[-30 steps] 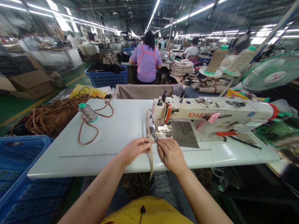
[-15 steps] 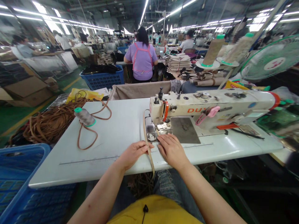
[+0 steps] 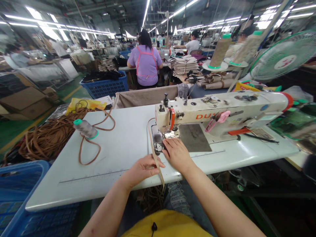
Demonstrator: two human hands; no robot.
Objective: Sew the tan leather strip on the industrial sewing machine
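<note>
A cream sewing machine (image 3: pixel 222 112) stands on the white table (image 3: pixel 118 148). A narrow tan strap (image 3: pixel 153 152) runs from the needle area toward me and drops over the table's front edge. My left hand (image 3: pixel 142 169) pinches this strap near the front edge, fingers closed on it. My right hand (image 3: pixel 175 153) lies just right of the strap, fingertips pressed down at the presser foot (image 3: pixel 159 144), fingers stretched flat.
A grey thread cone (image 3: pixel 85 128) lies on the table's left with a brown cord loop (image 3: pixel 89 151). A heap of brown straps (image 3: pixel 46 135) sits beyond the left edge, a blue crate (image 3: pixel 17 194) below it. A fan (image 3: pixel 283 59) stands right. Other workers sit ahead.
My right hand slid forward to the presser foot. My left hand drew back slightly toward the table's front edge, still on the strap. The view shifted a little.
</note>
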